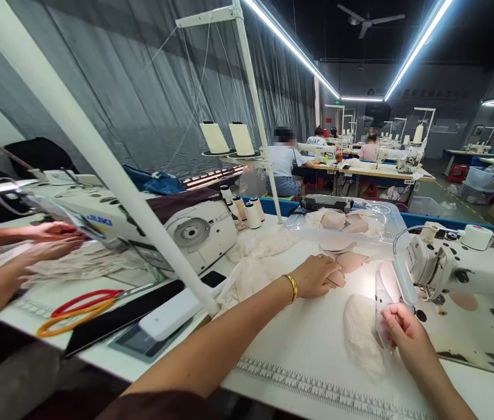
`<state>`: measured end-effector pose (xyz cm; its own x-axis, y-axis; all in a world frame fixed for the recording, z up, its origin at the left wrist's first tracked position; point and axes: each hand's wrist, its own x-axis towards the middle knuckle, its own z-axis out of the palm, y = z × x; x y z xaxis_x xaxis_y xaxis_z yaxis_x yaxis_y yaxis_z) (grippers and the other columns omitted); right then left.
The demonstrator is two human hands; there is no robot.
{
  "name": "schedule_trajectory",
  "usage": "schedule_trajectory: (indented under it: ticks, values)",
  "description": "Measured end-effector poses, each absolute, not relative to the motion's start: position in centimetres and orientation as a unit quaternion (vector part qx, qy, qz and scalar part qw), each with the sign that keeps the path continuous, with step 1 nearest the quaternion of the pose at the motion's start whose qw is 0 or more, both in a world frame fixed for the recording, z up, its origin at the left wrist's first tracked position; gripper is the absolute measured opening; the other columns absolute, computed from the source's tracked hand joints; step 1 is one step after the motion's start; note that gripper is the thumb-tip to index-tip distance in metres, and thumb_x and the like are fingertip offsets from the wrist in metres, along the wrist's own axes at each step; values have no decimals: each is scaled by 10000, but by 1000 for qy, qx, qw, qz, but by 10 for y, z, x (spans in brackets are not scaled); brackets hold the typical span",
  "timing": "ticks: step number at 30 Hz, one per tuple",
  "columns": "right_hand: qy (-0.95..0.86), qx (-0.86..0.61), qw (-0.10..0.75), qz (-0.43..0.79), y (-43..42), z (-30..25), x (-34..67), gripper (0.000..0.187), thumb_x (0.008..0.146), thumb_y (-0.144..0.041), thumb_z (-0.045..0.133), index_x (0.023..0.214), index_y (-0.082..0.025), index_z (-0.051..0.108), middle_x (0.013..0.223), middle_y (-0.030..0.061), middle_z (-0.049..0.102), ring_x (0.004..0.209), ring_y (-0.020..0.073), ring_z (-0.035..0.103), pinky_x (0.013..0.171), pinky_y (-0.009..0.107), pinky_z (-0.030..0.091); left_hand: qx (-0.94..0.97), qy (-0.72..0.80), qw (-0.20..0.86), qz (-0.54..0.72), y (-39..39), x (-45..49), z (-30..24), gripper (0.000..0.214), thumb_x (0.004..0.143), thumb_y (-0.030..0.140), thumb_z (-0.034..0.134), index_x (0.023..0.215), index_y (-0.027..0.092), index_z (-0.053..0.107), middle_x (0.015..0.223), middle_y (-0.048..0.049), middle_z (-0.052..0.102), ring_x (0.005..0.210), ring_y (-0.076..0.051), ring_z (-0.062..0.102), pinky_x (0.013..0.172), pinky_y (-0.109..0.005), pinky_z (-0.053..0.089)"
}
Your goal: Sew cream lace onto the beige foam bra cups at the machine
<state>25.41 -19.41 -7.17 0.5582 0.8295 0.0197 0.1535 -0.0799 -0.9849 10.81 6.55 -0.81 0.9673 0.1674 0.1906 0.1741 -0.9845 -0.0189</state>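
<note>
My left hand (pixel 317 276), with a gold bracelet at the wrist, reaches over the white sewing table (pixel 291 332). Its bent fingers close on a small beige fabric piece (pixel 338 277). Just beyond lie beige cup-shaped pieces (pixel 352 261), some stacked. My right hand (pixel 404 329) is closed in a pinch on the edge of a sheer fabric piece (pixel 385 335), in front of the sewing machine (pixel 435 265). Another beige cup piece (pixel 389 281) sits upright by the machine head, partly behind its guard. Between my hands rests a pale lace piece (pixel 363 338). The needle is hidden.
At left, a co-worker's hands (pixel 52 242) handle pale fabric at another machine (pixel 185 230). Scissors (pixel 83 309), a phone (pixel 153 338) and a thread-stand pole (pixel 142 210) stand between us. A clear plastic bin (pixel 389 216) is behind. A ruler tape (pixel 317 391) lines the front edge.
</note>
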Motion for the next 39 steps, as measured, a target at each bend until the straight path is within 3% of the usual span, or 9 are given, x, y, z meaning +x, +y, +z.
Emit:
schedule_trajectory:
  ticks: [3, 9, 15, 20, 25, 29, 31, 34, 39]
  values:
    - [-357, -672, 576, 298, -193, -72, 256, 498, 889, -719, 560, 852, -227, 625, 612, -26, 525, 582, 178, 480, 564, 290, 373, -991, -95, -10, -93, 66, 106, -8, 199, 891, 226, 616, 1041, 259, 742, 1050, -30, 749, 965, -216, 681, 889, -331, 505]
    - [-344, -643, 613, 304, -199, -62, 258, 494, 884, -714, 585, 871, -222, 626, 678, -14, 592, 647, 186, 544, 623, 295, 431, -978, -89, -84, -167, 42, 114, 12, 295, 1016, 247, 463, 1099, 240, 745, 1121, -60, 739, 1049, -219, 642, 948, -345, 463]
    - [-318, -623, 638, 322, -209, -54, 252, 497, 927, -688, 548, 973, -203, 648, 825, 23, 650, 771, 207, 647, 698, 314, 493, -973, 35, -222, -46, -17, 119, 21, 130, 943, 267, 644, 884, 220, 750, 828, 11, 734, 779, -157, 659, 672, -236, 421]
    - [-399, -681, 564, 243, -208, -50, 243, 282, 922, -501, 633, 906, -220, 631, 733, -5, 618, 696, 192, 603, 646, 292, 454, -985, 13, -155, -81, -35, 132, 9, 80, 885, 256, 704, 905, 179, 692, 906, -46, 716, 866, -218, 655, 750, -292, 464]
    - [-534, -696, 467, 111, -218, -33, 233, 88, 931, -262, 570, 875, -234, 632, 774, 3, 644, 699, 177, 585, 646, 274, 440, -949, 140, -261, -105, -40, 129, 14, 760, 750, 375, 825, 1402, 227, 464, 1410, -124, 582, 1312, -310, 521, 1106, -445, 401]
    - [-639, -657, 397, 57, -228, -14, 232, 89, 912, -185, 556, 896, -252, 612, 788, -5, 663, 654, 157, 592, 610, 253, 448, -945, 138, -296, -3, -42, 122, 24, 616, 710, 322, 825, 1253, 244, 544, 1184, -26, 692, 1148, -254, 618, 1009, -366, 473]
    - [-660, -645, 385, 0, -229, -4, 233, 103, 922, -178, 542, 890, -257, 600, 767, -7, 649, 630, 153, 582, 584, 250, 441, -951, 98, -290, 29, -40, 119, 29, 394, 733, 278, 782, 1080, 247, 596, 951, 38, 689, 948, -190, 646, 797, -255, 505]
    - [-655, -643, 385, -97, -224, 4, 235, 126, 964, -187, 513, 907, -259, 599, 756, 7, 622, 638, 164, 582, 571, 262, 435, -967, 38, -252, 0, -34, 116, 30, 191, 783, 245, 701, 924, 234, 573, 725, 75, 589, 657, -125, 563, 555, -208, 387]
    - [-623, -634, 401, -221, -204, -22, 241, 242, 976, -101, 443, 950, -251, 631, 891, 64, 661, 776, 195, 620, 674, 292, 481, -982, 16, -16, -189, -29, 110, 12, 130, 834, 120, 600, 818, 211, 508, 725, 12, 615, 666, -178, 566, 620, -308, 382]
